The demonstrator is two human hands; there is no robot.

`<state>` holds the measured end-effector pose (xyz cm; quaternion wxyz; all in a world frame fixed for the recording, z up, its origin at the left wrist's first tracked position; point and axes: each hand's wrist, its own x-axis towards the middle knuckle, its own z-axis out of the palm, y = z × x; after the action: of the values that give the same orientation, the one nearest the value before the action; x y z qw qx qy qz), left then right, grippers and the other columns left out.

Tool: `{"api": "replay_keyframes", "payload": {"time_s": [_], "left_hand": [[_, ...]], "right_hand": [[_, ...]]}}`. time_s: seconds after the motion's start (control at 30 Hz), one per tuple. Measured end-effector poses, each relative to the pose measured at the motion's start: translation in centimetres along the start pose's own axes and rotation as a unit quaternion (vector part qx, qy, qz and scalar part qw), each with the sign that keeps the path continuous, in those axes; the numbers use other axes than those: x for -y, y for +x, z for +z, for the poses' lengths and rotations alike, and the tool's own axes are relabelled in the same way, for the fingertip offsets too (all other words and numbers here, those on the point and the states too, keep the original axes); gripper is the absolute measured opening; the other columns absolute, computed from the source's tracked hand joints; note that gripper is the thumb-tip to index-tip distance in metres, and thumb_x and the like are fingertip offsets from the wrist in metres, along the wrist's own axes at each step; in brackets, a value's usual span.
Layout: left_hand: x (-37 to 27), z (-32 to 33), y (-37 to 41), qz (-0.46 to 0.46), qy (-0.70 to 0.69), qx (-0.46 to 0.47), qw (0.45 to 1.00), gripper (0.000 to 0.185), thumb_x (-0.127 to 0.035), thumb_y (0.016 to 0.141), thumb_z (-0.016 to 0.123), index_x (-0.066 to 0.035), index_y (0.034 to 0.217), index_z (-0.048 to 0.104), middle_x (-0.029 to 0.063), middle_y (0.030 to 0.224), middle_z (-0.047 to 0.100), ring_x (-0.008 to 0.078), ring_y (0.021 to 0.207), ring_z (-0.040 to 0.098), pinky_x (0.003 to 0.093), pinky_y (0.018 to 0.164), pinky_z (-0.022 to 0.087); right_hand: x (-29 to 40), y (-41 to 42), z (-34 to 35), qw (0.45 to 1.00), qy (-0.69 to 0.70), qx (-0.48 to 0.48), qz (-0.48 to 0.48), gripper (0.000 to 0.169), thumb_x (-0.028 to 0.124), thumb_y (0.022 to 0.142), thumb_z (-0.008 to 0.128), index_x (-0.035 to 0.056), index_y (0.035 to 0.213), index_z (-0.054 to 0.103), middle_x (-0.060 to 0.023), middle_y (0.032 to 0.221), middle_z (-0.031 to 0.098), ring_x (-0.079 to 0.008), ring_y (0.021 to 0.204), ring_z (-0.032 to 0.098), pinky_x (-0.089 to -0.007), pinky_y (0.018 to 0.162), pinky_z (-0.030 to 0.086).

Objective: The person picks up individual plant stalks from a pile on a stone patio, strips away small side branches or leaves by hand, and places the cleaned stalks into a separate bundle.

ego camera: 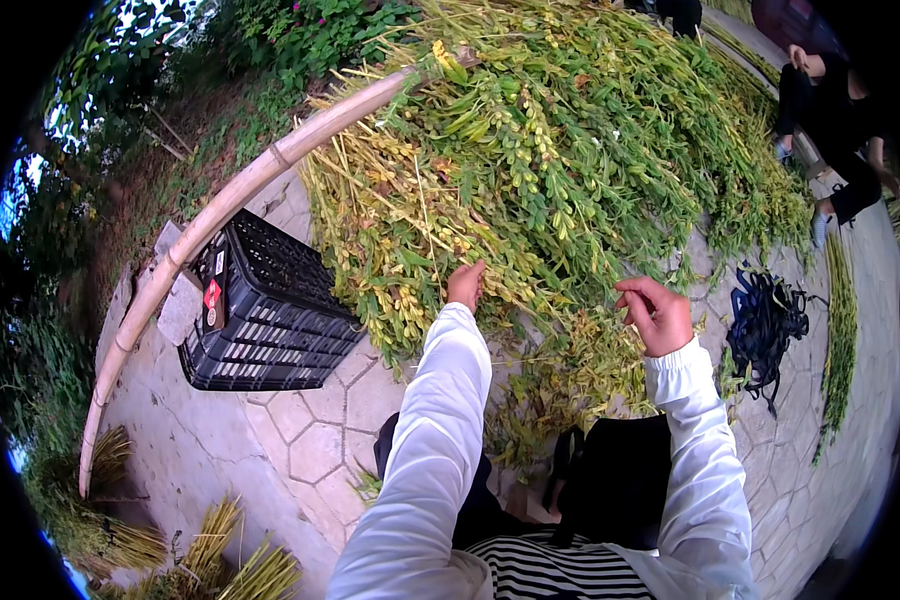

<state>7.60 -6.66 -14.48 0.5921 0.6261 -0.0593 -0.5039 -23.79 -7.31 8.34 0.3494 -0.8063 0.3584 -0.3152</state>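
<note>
A large heap of cut leafy stalks with green and yellowing pods, which look like sesame plants (555, 172), lies before me. My left hand (466, 285) is curled at the near edge of this heap, among yellow pods. A thin pale stalk (423, 199) runs down beside it; the fingers hide whether they grip a stem. To the right, my right hand (656, 313) hovers over the near edge with thumb and forefinger bent towards each other. No thing shows clearly between those fingertips. Loose yellow-green leaves (570, 382) are scattered on the paving below my hands.
A black plastic crate (285, 330) stands at the left, under a long curved bamboo pole (217, 210). Dark straps (765, 330) lie tangled on the paving (315, 450) at the right, beside a bundle of stalks (840, 337). Another person (832, 127) sits at the far right.
</note>
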Motion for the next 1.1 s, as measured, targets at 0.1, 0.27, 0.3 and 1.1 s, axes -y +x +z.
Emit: {"api": "replay_keyframes", "payload": {"time_s": [0.1,0.27,0.3,1.1], "left_hand": [[-1.3,2.9,-1.6,0.012,-0.044,0.044,0.998,0.025,-0.026,0.084,0.065,-0.013,0.072,0.048,-0.0038,0.062,0.045,0.0069,0.05,0.04,0.0208,0.043,0.032],[-2.5,9.2,-5.2,0.023,-0.195,0.115,0.974,0.018,-0.023,0.085,0.065,-0.012,0.079,0.052,-0.0031,0.066,0.049,0.0059,0.054,0.044,0.0194,0.043,0.032],[-2.7,10.0,-5.9,0.018,-0.228,0.132,0.965,0.016,-0.023,0.084,0.065,-0.012,0.081,0.054,-0.0026,0.067,0.05,0.0066,0.054,0.045,0.0196,0.045,0.034],[-5.8,21.6,-31.2,-0.055,-0.258,0.418,0.869,0.018,-0.025,0.089,0.06,-0.01,0.095,0.054,0.0018,0.087,0.058,0.0074,0.065,0.048,0.0196,0.056,0.038]], "right_hand": [[0.6,-0.7,-0.5,0.998,0.039,0.002,0.038,0.014,0.003,0.087,0.053,0.0017,0.097,0.063,-0.0061,0.072,0.065,-0.0092,0.054,0.058,-0.0228,0.051,0.047],[0.2,-1.8,0.5,0.991,0.055,0.098,0.074,0.014,0.006,0.087,0.055,0.0024,0.098,0.063,-0.0049,0.068,0.064,-0.0085,0.056,0.06,-0.0225,0.052,0.049],[-0.3,-1.9,0.8,0.987,0.036,0.131,0.08,0.017,0.012,0.085,0.058,0.0037,0.099,0.063,-0.0071,0.07,0.066,-0.0124,0.057,0.063,-0.0259,0.055,0.051],[-2.9,0.0,0.0,0.916,0.391,0.048,0.08,0.059,0.035,0.089,0.053,0.0053,0.135,0.033,-0.011,0.126,0.049,-0.0255,0.102,0.057,-0.0326,0.079,0.049]]}}
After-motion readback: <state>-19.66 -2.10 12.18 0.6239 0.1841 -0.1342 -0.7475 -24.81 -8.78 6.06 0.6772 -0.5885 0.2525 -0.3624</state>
